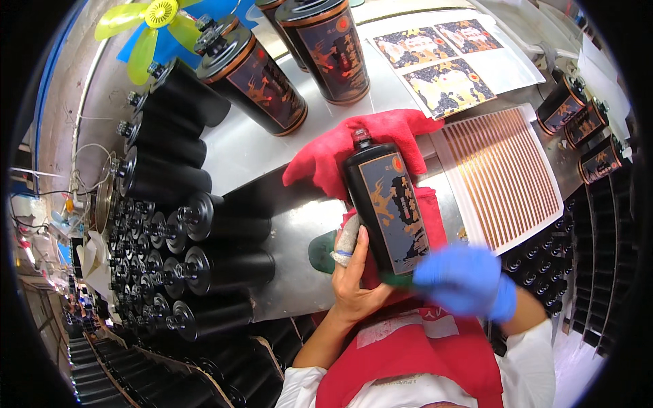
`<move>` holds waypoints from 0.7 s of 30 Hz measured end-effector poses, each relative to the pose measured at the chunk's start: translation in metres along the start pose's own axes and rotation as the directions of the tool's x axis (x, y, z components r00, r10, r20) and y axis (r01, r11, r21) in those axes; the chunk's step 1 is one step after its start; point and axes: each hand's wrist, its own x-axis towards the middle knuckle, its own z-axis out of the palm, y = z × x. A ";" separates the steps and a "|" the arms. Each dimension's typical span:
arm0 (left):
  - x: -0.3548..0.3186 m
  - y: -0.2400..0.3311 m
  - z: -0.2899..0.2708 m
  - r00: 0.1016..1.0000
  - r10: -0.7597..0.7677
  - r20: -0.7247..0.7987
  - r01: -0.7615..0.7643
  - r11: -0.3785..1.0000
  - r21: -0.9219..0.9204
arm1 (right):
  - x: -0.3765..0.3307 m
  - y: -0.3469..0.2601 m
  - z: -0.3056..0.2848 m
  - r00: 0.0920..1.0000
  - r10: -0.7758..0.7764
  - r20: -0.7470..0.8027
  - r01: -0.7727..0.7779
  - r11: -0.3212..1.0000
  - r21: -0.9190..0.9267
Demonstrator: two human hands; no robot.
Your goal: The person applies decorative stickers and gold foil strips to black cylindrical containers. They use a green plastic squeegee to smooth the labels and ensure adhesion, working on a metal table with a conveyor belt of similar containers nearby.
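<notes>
Plain bottles [231, 266] and striped sheet [502, 178] flank labelled bottle [391, 211]

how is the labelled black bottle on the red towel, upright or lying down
Lying down: the labelled black bottle rests on the red towel, label facing up at the camera, neck toward the far side.

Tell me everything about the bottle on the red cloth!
The bottle is black and smooth, with a narrow, clear, glassy-looking neck. Its grey-blue label has orange and black shapes and a red spot. It lies on the red cloth, neck away from the person. The left hand is against its left side; the blurred, gloved right hand is by its bottom end.
</notes>
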 end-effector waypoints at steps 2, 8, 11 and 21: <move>0.005 0.005 -0.001 0.999 0.050 -0.021 -0.049 0.998 0.047 | 0.056 0.032 -0.011 0.977 0.105 -0.187 -0.090 0.992 0.089; 0.000 -0.001 0.001 1.000 0.008 -0.007 -0.008 0.998 -0.066 | 0.035 0.039 0.010 0.970 -0.244 0.018 0.240 0.933 -0.269; 0.001 -0.007 0.002 0.995 0.050 -0.081 -0.056 0.996 -0.073 | -0.017 -0.002 0.012 0.944 -0.268 0.191 0.270 0.963 0.016; 0.006 0.007 0.010 0.982 0.116 -0.147 -0.132 0.986 -0.104 | 0.068 0.047 0.006 0.949 0.029 -0.314 -0.006 0.997 0.076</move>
